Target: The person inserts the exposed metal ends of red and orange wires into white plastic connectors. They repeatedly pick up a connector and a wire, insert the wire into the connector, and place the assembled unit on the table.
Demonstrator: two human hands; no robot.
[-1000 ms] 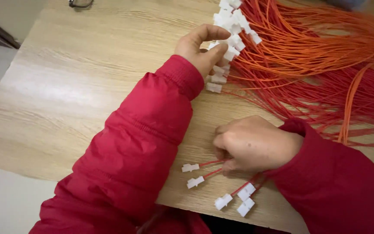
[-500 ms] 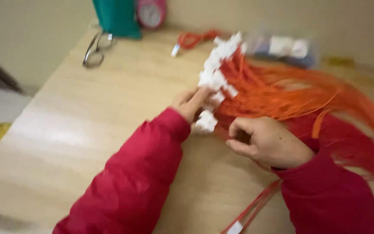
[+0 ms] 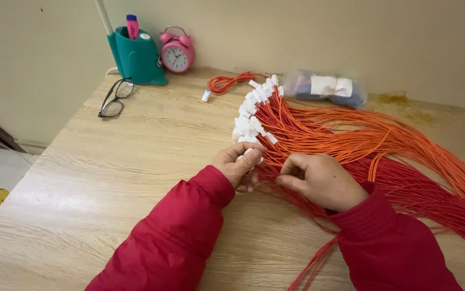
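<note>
A big fan of orange and red wires lies across the wooden table, each wire ending in a white plastic connector. My left hand pinches a white connector at the near end of the connector row. Just to the right, my right hand is closed on the red wires close behind that connector. Both sleeves are red. A few loose red wires trail toward the table's front edge under my right arm.
At the back stand a teal pen holder and a pink alarm clock. Black glasses lie at the back left. A small coil of orange wire and a clear plastic bag sit near the wall.
The view has tilted up, bringing the wall, clock and holder into sight. My right hand left the connectors near the front edge and moved up beside my left hand at the wire bundle.
</note>
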